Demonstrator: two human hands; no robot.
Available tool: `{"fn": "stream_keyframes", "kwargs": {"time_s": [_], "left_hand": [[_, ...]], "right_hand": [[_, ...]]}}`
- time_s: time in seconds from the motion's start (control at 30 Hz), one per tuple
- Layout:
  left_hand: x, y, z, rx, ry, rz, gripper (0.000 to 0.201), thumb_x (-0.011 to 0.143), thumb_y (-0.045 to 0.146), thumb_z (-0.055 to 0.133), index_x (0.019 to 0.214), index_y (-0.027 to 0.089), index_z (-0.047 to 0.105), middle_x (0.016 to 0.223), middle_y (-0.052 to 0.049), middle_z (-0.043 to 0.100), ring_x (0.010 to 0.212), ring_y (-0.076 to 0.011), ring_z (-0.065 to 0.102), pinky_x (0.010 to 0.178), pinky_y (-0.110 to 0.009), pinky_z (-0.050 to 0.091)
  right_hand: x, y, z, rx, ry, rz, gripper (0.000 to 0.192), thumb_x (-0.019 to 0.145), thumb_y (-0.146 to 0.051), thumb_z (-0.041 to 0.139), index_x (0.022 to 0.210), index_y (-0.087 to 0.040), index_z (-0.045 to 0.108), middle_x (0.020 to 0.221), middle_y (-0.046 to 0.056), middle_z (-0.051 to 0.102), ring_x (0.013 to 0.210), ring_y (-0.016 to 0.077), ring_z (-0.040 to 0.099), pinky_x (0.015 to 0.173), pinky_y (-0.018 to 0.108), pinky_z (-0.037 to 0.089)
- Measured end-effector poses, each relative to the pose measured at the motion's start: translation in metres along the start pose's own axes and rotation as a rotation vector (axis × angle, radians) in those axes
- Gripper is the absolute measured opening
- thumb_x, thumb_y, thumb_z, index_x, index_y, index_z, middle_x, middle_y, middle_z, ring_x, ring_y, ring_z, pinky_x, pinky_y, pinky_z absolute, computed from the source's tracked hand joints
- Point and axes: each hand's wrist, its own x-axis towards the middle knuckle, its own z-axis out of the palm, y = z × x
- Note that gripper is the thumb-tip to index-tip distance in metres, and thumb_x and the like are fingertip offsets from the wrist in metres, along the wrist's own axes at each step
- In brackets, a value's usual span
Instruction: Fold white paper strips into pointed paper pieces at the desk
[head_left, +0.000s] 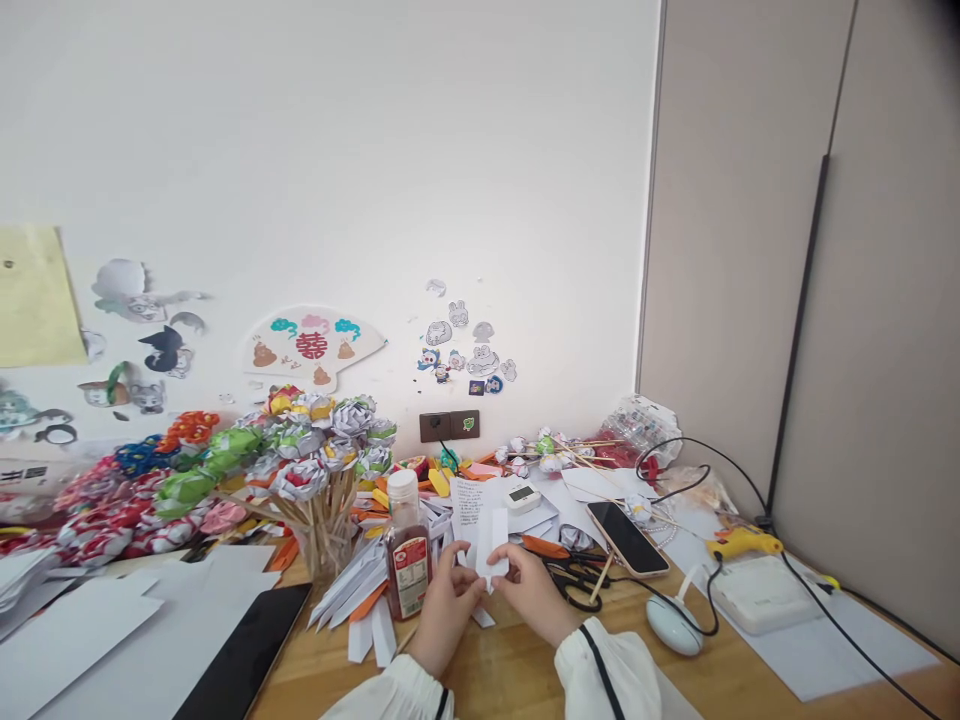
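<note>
Between my two hands is a small folded strip of white paper (498,535), held upright over the front of the wooden table. My left hand (451,598) pinches its lower left side with thumb and fingertips. On the other side my right hand (529,590) grips it between thumb and forefinger. Just left of my hands stands a bottle of reddish-brown liquid (409,560) with a white cap. Black-handled scissors (576,580) lie close to my right hand. Folded paper strips (356,580), white and orange, are heaped beyond the bottle.
Paper flowers on sticks (322,450) fill a holder at the left. White sheets (97,640) and a black tablet-like slab (244,650) lie nearer. At right are a phone (628,538), a white mouse-like device (673,624), a yellow glue gun (744,543) and trailing black cables (840,615).
</note>
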Motion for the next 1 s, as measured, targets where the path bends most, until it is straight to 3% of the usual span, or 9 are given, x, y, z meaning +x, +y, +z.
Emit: {"fn": "stream_keyframes", "kwargs": {"time_s": [0.1,0.2,0.33,0.7,1.0], "left_hand": [[-0.003,0.009,-0.002,0.182,-0.018,0.134,0.03,0.059,0.014,0.054,0.089,0.021,0.051,0.066,0.003,0.058,0.057,-0.012,0.053,0.056,-0.022,0.04],[-0.003,0.015,-0.004,0.286,-0.054,0.145,0.013,0.061,0.015,0.053,0.073,0.018,0.057,0.064,0.001,0.058,0.057,-0.0135,0.053,0.057,-0.023,0.04],[-0.001,0.012,-0.006,0.244,-0.05,0.125,0.004,0.06,0.021,0.057,0.061,0.017,0.057,0.055,0.002,0.056,0.056,-0.0145,0.052,0.056,-0.023,0.038],[0.0,0.005,0.002,0.114,-0.002,0.069,0.016,0.062,0.032,0.054,0.056,0.018,0.05,0.048,0.004,0.05,0.047,-0.013,0.05,0.049,-0.024,0.039],[0.0,0.004,0.001,0.125,0.048,0.066,0.01,0.059,0.024,0.054,0.054,0.018,0.048,0.047,0.004,0.052,0.047,-0.013,0.051,0.049,-0.024,0.04]], "right_hand": [[0.0,0.002,-0.002,-0.012,0.004,-0.004,0.027,0.063,-0.01,0.047,0.086,-0.022,0.055,0.065,-0.003,0.049,0.058,0.0122,0.045,0.056,0.022,0.034],[-0.001,0.003,-0.003,-0.027,-0.01,0.003,0.03,0.064,-0.011,0.046,0.09,-0.023,0.054,0.064,-0.004,0.048,0.058,0.0117,0.044,0.056,0.021,0.033],[-0.003,0.003,-0.003,-0.041,-0.041,-0.001,0.031,0.064,-0.012,0.048,0.091,-0.024,0.054,0.065,-0.005,0.047,0.058,0.0114,0.044,0.057,0.021,0.033],[-0.006,-0.007,-0.005,-0.053,-0.062,-0.019,0.031,0.064,-0.013,0.048,0.092,-0.025,0.053,0.066,-0.005,0.046,0.062,0.0117,0.046,0.059,0.021,0.034],[-0.008,-0.013,-0.005,-0.04,-0.078,-0.019,0.029,0.065,-0.013,0.047,0.092,-0.023,0.052,0.066,-0.005,0.045,0.061,0.0113,0.046,0.059,0.021,0.035]]}}
